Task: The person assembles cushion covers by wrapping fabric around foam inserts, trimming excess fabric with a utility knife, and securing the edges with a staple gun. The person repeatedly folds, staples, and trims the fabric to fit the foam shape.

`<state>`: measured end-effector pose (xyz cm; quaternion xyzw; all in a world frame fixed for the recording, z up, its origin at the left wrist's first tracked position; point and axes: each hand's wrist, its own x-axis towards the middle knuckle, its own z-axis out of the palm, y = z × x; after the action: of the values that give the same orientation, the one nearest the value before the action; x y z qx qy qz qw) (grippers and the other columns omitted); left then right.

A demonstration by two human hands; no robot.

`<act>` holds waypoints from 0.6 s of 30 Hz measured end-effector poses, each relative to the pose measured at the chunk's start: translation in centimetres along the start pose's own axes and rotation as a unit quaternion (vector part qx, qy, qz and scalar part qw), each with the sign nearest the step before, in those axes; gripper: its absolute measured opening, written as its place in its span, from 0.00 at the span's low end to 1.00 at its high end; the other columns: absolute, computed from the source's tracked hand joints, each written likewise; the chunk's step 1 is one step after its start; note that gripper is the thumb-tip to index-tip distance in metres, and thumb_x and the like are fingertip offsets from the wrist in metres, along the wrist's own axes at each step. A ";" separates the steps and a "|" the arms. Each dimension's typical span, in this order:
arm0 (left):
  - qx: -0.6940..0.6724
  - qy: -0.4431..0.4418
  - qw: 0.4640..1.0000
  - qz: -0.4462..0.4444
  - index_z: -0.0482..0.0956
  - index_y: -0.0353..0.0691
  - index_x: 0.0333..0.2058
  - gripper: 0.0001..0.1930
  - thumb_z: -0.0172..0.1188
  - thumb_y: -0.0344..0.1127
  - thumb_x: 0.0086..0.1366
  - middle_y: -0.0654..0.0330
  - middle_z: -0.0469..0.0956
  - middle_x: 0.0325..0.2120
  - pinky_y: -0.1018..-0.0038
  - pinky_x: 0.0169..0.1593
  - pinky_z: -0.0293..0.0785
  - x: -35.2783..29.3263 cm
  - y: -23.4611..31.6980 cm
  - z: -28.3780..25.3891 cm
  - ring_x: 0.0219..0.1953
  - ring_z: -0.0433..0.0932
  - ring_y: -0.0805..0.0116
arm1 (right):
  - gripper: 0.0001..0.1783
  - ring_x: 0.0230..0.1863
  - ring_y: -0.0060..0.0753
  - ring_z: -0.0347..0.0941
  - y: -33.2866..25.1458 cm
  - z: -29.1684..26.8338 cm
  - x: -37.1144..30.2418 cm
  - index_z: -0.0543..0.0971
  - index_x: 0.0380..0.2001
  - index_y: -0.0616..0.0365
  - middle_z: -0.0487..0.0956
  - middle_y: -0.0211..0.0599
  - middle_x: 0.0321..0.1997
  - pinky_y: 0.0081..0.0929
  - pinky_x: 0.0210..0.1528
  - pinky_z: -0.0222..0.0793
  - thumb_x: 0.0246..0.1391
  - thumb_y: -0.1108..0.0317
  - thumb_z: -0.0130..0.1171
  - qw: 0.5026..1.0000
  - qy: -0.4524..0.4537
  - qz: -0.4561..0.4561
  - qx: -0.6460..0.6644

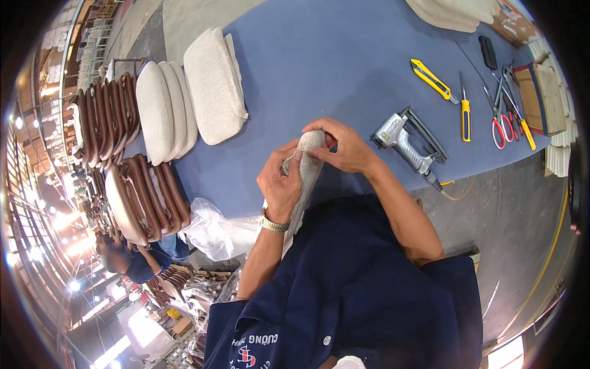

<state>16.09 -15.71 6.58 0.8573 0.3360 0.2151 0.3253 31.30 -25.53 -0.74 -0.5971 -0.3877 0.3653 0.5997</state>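
A padded cushion (311,175) in light beige fabric stands on its edge at the table's near side, against my dark shirt. My left hand (279,184), with a metal watch on the wrist, is closed on its left side, the thumb pressed on the fabric near the top. From the right, my right hand (345,147) grips the cushion's far end, fingers curled over the edge and thumb pressing the cloth. Both thumbs lie close together there. The lower part of the cushion is partly hidden by my left hand. A grey staple gun (399,132) lies to the right, apart from my hands.
On the blue table (289,74), beige cushions (212,86) lie at the left, beside brown-framed pads (144,197). A yellow utility knife (432,80), a screwdriver (466,121) and scissors (499,130) lie at the right. Clear plastic (215,230) hangs at the near-left edge. Another person (138,261) is beyond.
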 end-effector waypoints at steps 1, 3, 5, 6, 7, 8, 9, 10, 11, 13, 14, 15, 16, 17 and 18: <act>0.001 0.002 1.000 -0.004 0.83 0.36 0.36 0.03 0.67 0.27 0.66 0.54 0.88 0.40 0.72 0.39 0.80 -0.1 0.0 0.0 0.38 0.88 0.63 | 0.25 0.36 0.25 0.70 0.2 0.1 0.0 0.80 0.54 0.53 0.79 0.30 0.45 0.26 0.41 0.72 0.54 0.58 0.73 1.000 0.001 -0.003 0.006; 0.002 0.006 1.000 -0.004 0.83 0.36 0.36 0.02 0.66 0.27 0.66 0.54 0.88 0.40 0.72 0.40 0.80 -0.1 0.0 0.1 0.38 0.88 0.63 | 0.25 0.37 0.25 0.70 0.3 0.2 0.0 0.80 0.54 0.53 0.79 0.30 0.45 0.26 0.41 0.72 0.54 0.58 0.72 1.000 0.005 -0.005 0.014; 0.005 0.011 1.000 0.005 0.83 0.36 0.36 0.02 0.67 0.27 0.66 0.55 0.88 0.40 0.71 0.40 0.81 -0.1 0.1 0.3 0.39 0.88 0.63 | 0.25 0.37 0.25 0.70 0.2 0.2 -0.1 0.80 0.53 0.53 0.79 0.29 0.45 0.26 0.41 0.71 0.54 0.58 0.72 1.000 0.008 -0.002 0.019; 0.003 0.012 1.000 0.002 0.83 0.36 0.35 0.02 0.67 0.27 0.66 0.55 0.88 0.40 0.71 0.41 0.81 -0.1 0.3 0.4 0.39 0.88 0.63 | 0.25 0.37 0.24 0.70 0.2 0.1 -0.2 0.80 0.53 0.53 0.79 0.29 0.45 0.26 0.42 0.71 0.53 0.59 0.72 1.000 0.010 0.002 0.022; 0.001 0.012 1.000 -0.001 0.83 0.36 0.35 0.02 0.67 0.27 0.66 0.55 0.88 0.40 0.71 0.41 0.81 0.0 0.4 0.5 0.39 0.88 0.63 | 0.24 0.37 0.24 0.70 0.2 0.1 -0.2 0.80 0.53 0.53 0.78 0.28 0.44 0.25 0.42 0.70 0.53 0.60 0.71 1.000 0.011 0.006 0.025; 0.000 0.013 1.000 -0.004 0.83 0.36 0.35 0.02 0.67 0.28 0.66 0.55 0.88 0.39 0.71 0.41 0.81 0.0 0.5 0.6 0.39 0.88 0.63 | 0.24 0.38 0.23 0.69 0.2 0.0 -0.3 0.80 0.52 0.53 0.78 0.28 0.44 0.25 0.42 0.70 0.53 0.61 0.71 0.999 0.013 0.010 0.028; -0.004 0.014 1.000 -0.003 0.83 0.36 0.35 0.03 0.67 0.28 0.65 0.54 0.88 0.39 0.70 0.41 0.81 0.0 0.5 0.7 0.39 0.88 0.63 | 0.23 0.37 0.23 0.69 0.2 0.0 -0.4 0.80 0.52 0.53 0.78 0.28 0.43 0.25 0.42 0.70 0.52 0.62 0.70 0.999 0.012 0.017 0.040; -0.007 0.016 1.000 -0.001 0.83 0.36 0.35 0.03 0.68 0.28 0.65 0.54 0.88 0.39 0.70 0.42 0.81 0.0 0.5 0.9 0.39 0.88 0.62 | 0.23 0.37 0.23 0.69 0.3 0.0 -0.5 0.79 0.52 0.53 0.78 0.27 0.43 0.25 0.42 0.69 0.52 0.63 0.69 0.998 0.012 0.025 0.051; -0.011 0.017 1.000 0.000 0.83 0.36 0.34 0.03 0.68 0.28 0.65 0.54 0.88 0.39 0.70 0.42 0.81 -0.1 0.5 1.0 0.39 0.88 0.62 | 0.23 0.37 0.22 0.69 0.3 0.0 -0.5 0.79 0.52 0.53 0.78 0.27 0.42 0.25 0.42 0.69 0.52 0.64 0.68 0.997 0.012 0.033 0.062; -0.010 0.013 1.000 -0.001 0.83 0.36 0.34 0.04 0.69 0.29 0.64 0.54 0.88 0.38 0.69 0.42 0.81 -0.1 0.3 1.5 0.39 0.88 0.61 | 0.22 0.39 0.27 0.71 0.5 0.0 -0.6 0.79 0.50 0.53 0.78 0.30 0.43 0.27 0.42 0.70 0.51 0.62 0.69 0.997 0.022 0.040 0.057; -0.009 0.011 1.000 -0.002 0.83 0.36 0.34 0.05 0.69 0.30 0.64 0.54 0.88 0.38 0.69 0.42 0.81 -0.1 0.2 1.7 0.39 0.88 0.60 | 0.22 0.40 0.29 0.72 0.7 0.0 -0.6 0.79 0.49 0.54 0.78 0.32 0.43 0.29 0.41 0.71 0.50 0.60 0.70 0.997 0.028 0.044 0.054; -0.002 0.010 1.000 -0.003 0.83 0.36 0.34 0.05 0.69 0.30 0.65 0.54 0.88 0.38 0.70 0.41 0.80 0.0 0.2 1.9 0.38 0.87 0.63 | 0.22 0.39 0.28 0.72 0.9 0.2 -0.7 0.79 0.49 0.53 0.78 0.31 0.42 0.28 0.41 0.71 0.51 0.61 0.69 0.996 0.035 0.043 0.072; 0.005 0.008 1.000 -0.003 0.84 0.35 0.34 0.05 0.69 0.31 0.65 0.54 0.89 0.37 0.71 0.41 0.80 0.2 0.2 2.1 0.36 0.86 0.66 | 0.21 0.39 0.27 0.71 1.1 0.3 -0.7 0.80 0.49 0.53 0.78 0.30 0.42 0.27 0.40 0.71 0.52 0.61 0.69 0.994 0.043 0.042 0.090; 0.012 0.007 1.000 -0.004 0.84 0.35 0.34 0.06 0.68 0.31 0.66 0.54 0.89 0.37 0.72 0.40 0.79 0.3 0.2 2.3 0.35 0.85 0.69 | 0.21 0.38 0.27 0.71 1.3 0.4 -0.7 0.80 0.49 0.53 0.78 0.30 0.41 0.27 0.40 0.70 0.52 0.62 0.68 0.992 0.051 0.042 0.108; 0.008 0.007 1.000 -0.003 0.84 0.35 0.34 0.06 0.68 0.31 0.66 0.54 0.89 0.37 0.72 0.39 0.79 0.4 0.1 2.4 0.34 0.85 0.69 | 0.20 0.37 0.25 0.71 1.4 0.3 -0.8 0.80 0.50 0.53 0.78 0.29 0.41 0.26 0.40 0.70 0.53 0.63 0.68 0.991 0.046 0.045 0.114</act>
<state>17.82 -16.50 5.03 0.8574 0.3426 0.2171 0.3168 30.74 -26.13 -2.20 -0.5577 -0.2880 0.4057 0.6644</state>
